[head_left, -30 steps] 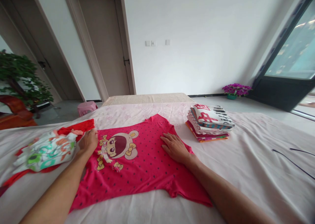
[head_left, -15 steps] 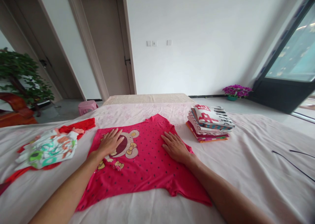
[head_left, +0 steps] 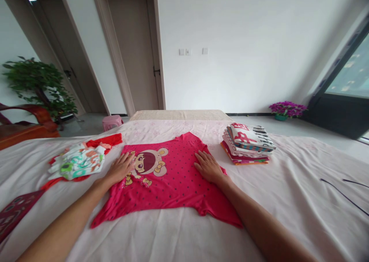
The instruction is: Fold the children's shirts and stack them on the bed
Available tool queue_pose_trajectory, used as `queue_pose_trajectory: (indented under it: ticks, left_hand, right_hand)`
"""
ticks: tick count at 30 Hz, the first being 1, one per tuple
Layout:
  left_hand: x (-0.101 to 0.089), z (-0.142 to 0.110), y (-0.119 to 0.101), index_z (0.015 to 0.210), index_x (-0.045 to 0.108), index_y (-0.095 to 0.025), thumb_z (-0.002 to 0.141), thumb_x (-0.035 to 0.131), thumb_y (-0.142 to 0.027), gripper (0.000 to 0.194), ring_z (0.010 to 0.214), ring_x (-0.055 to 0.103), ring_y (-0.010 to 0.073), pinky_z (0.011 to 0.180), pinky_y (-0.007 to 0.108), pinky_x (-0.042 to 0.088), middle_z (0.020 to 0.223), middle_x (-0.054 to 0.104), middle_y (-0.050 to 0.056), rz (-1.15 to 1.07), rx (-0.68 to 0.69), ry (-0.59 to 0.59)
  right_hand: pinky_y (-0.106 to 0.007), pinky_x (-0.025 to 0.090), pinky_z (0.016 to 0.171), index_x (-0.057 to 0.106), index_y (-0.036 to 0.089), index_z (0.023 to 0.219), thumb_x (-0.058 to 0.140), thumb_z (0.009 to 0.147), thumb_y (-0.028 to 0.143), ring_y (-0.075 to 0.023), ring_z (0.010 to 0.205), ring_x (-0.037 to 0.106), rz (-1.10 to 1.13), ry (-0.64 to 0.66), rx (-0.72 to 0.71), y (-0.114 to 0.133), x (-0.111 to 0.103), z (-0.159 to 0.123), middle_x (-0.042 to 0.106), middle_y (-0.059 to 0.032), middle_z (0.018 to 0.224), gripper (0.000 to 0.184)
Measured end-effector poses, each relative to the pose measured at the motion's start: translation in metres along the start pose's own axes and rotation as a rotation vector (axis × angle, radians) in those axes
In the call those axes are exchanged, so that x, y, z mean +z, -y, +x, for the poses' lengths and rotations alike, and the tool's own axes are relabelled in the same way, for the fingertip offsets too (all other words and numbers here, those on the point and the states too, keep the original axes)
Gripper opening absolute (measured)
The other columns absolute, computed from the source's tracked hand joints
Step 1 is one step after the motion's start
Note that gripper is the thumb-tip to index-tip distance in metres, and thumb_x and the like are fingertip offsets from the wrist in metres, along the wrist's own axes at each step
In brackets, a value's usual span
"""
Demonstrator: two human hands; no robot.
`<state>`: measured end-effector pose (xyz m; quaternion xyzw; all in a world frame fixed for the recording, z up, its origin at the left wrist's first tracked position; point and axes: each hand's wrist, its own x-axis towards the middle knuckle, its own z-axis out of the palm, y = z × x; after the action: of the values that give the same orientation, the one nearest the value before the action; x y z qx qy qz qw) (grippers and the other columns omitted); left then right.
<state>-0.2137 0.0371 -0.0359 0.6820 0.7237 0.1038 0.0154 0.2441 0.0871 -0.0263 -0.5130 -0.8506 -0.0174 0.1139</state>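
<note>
A pink dotted T-shirt [head_left: 170, 181] with a cartoon girl print lies spread flat on the bed, front side up. My left hand [head_left: 120, 168] rests flat on its left side, fingers spread, beside the print. On the shirt's right side lies my right hand [head_left: 208, 166], palm down and fingers stretched out. Neither hand holds anything.
A stack of folded clothes [head_left: 247, 143] sits to the right of the shirt. A loose heap of red and white clothes [head_left: 80, 160] lies to the left. A dark red patterned item [head_left: 14, 212] is at the left edge, black cables [head_left: 343, 193] at the right. The pale bedsheet [head_left: 288, 200] covers the bed.
My left hand moved from the shirt's left edge onto the print, then slid back a little to the left. The right hand stayed in place. The camera shifted left.
</note>
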Motion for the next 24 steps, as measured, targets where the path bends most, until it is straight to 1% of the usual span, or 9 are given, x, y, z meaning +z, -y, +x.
queue_pose_trajectory:
  ticks: [4,8,12,14,16,18,20,22,24]
  left_hand:
    - [-0.013,-0.034,0.020,0.136,0.051,-0.013,0.085,0.043,-0.045,0.060,0.135,0.044,0.0262,0.112,0.038,0.032,0.144,0.050,0.016,-0.157,-0.046,-0.070]
    - [-0.025,-0.077,0.026,0.135,0.047,-0.009,0.074,0.056,-0.047,0.073,0.103,0.065,0.0261,0.094,0.038,0.049,0.125,0.061,0.019,-0.409,-0.290,-0.108]
    - [-0.038,-0.119,0.009,0.130,0.047,-0.007,0.061,0.067,-0.051,0.084,0.084,0.068,0.0239,0.077,0.035,0.053,0.097,0.068,0.011,-0.699,-0.396,-0.054]
    - [-0.045,-0.133,-0.003,0.122,0.052,-0.007,0.056,0.070,-0.051,0.081,0.074,0.067,0.0232,0.069,0.033,0.052,0.078,0.067,0.005,-0.761,-0.411,0.018]
    - [-0.052,-0.141,-0.014,0.107,0.059,-0.010,0.052,0.071,-0.050,0.069,0.067,0.065,0.0228,0.064,0.032,0.050,0.066,0.064,0.001,-0.774,-0.424,0.097]
    - [-0.058,-0.146,-0.023,0.087,0.063,-0.015,0.050,0.071,-0.050,0.051,0.067,0.065,0.0229,0.063,0.032,0.049,0.064,0.064,0.001,-0.767,-0.412,0.129]
    - [-0.063,-0.149,-0.027,0.072,0.061,-0.018,0.052,0.070,-0.051,0.041,0.069,0.065,0.0231,0.065,0.032,0.050,0.064,0.064,0.001,-0.763,-0.394,0.103]
    - [-0.068,-0.153,-0.029,0.073,0.061,-0.018,0.055,0.069,-0.053,0.040,0.073,0.065,0.0229,0.069,0.032,0.050,0.068,0.066,0.001,-0.796,-0.389,0.032]
    - [-0.070,-0.158,-0.029,0.084,0.062,-0.018,0.059,0.069,-0.056,0.046,0.079,0.067,0.0228,0.073,0.032,0.052,0.077,0.069,0.002,-0.889,-0.415,0.000]
  right_hand:
    - [-0.047,0.022,0.117,0.039,0.015,0.149,0.032,0.100,0.046,-0.0278,0.145,0.027,-0.006,0.003,-0.011,0.003,-0.003,-0.001,0.033,-0.0132,0.156,0.058]
    - [-0.046,0.023,0.116,0.043,0.014,0.146,0.034,0.100,0.042,-0.0293,0.142,0.032,0.002,0.024,-0.015,0.008,-0.011,-0.002,0.037,-0.0148,0.154,0.054]
    - [-0.045,0.027,0.113,0.043,0.015,0.146,0.035,0.099,0.035,-0.0285,0.137,0.039,0.033,0.031,-0.034,0.017,-0.020,-0.007,0.043,-0.0148,0.150,0.051]
    - [-0.045,0.030,0.111,0.042,0.015,0.146,0.035,0.099,0.031,-0.0284,0.134,0.042,0.031,0.026,-0.049,0.019,-0.025,-0.012,0.044,-0.0149,0.149,0.050]
    - [-0.044,0.032,0.110,0.042,0.015,0.146,0.036,0.098,0.027,-0.0283,0.133,0.044,0.031,0.035,-0.065,0.020,-0.030,-0.019,0.044,-0.0152,0.149,0.050]
    - [-0.044,0.034,0.109,0.041,0.016,0.147,0.038,0.097,0.025,-0.0274,0.132,0.045,0.055,0.048,-0.079,0.018,-0.036,-0.030,0.044,-0.0152,0.149,0.051]
    - [-0.043,0.037,0.108,0.041,0.017,0.147,0.042,0.095,0.026,-0.0264,0.132,0.046,0.113,0.046,-0.103,0.013,-0.044,-0.044,0.045,-0.0147,0.148,0.052]
    - [-0.040,0.040,0.107,0.047,0.019,0.142,0.046,0.094,0.031,-0.0252,0.129,0.049,0.221,0.026,-0.161,0.007,-0.055,-0.061,0.049,-0.0133,0.144,0.050]
    - [-0.038,0.044,0.103,0.060,0.022,0.129,0.049,0.094,0.036,-0.0235,0.122,0.055,0.375,0.037,-0.258,0.000,-0.068,-0.082,0.058,-0.0109,0.134,0.039]
